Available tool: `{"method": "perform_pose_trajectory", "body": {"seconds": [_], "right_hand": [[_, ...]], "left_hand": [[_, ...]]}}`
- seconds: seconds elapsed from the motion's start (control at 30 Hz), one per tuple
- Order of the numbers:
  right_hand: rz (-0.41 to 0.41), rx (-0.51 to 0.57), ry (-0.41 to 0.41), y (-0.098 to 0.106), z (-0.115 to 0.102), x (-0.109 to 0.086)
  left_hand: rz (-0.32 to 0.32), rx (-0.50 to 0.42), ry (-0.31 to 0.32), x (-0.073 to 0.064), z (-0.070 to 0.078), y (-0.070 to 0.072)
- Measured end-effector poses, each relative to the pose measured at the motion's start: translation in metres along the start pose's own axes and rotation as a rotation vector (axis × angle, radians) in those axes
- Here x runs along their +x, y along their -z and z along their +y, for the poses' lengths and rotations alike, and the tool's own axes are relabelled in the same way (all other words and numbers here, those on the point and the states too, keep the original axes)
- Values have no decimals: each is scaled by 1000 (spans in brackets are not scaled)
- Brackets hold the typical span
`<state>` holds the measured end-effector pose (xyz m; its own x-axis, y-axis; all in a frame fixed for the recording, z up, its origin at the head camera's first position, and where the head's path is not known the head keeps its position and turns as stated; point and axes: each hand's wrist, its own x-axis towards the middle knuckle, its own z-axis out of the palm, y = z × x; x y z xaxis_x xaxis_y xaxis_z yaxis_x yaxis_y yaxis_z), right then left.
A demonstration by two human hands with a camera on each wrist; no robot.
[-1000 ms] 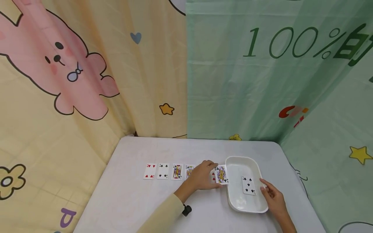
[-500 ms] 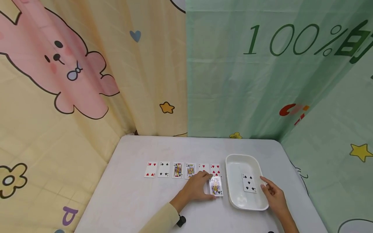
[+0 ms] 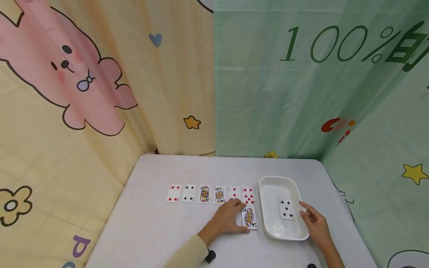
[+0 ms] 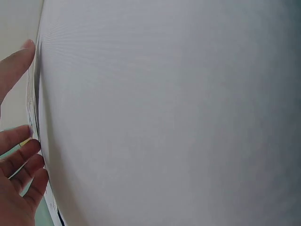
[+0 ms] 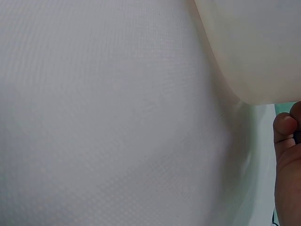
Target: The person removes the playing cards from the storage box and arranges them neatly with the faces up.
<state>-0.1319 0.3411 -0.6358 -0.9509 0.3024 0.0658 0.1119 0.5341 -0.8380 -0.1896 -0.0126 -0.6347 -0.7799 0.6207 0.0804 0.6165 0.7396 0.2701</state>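
Observation:
My left hand (image 3: pixel 228 219) holds a queen playing card (image 3: pixel 249 218) face up by its top and bottom edges, thumb at the near edge and fingers at the far one. The card lies just below the right end of a row of several face-up cards (image 3: pixel 188 193). In the left wrist view the thumb (image 4: pixel 18 66) and fingers stand apart; the card is hidden there. My right hand (image 3: pixel 316 225) grips the right rim of a white plastic tray (image 3: pixel 273 232) between thumb and forefinger. A spade card (image 3: pixel 286 209) lies face up inside the tray.
The white-covered table (image 3: pixel 147 230) carries the cards and tray. A yellow curtain (image 3: pixel 181 85) and a green curtain (image 3: pixel 261 104) hang close behind it and along its sides.
My left hand has brought the queen card left from the tray's rim and down to the near side of the row, uncovering the heart cards. The right hand stays at the tray's rim.

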Motion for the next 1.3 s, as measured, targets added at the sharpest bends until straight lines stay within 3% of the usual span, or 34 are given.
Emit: {"method": "perform_pose_trajectory", "body": {"seconds": [1.03, 1.17, 1.3], "right_hand": [[24, -7, 16, 1, 3, 0], [21, -16, 14, 1, 3, 0], [24, -17, 17, 1, 3, 1]], "left_hand": [[-25, 49, 12, 0, 6, -1], [-10, 21, 16, 0, 8, 5], [23, 0, 8, 9, 14, 21]]}}
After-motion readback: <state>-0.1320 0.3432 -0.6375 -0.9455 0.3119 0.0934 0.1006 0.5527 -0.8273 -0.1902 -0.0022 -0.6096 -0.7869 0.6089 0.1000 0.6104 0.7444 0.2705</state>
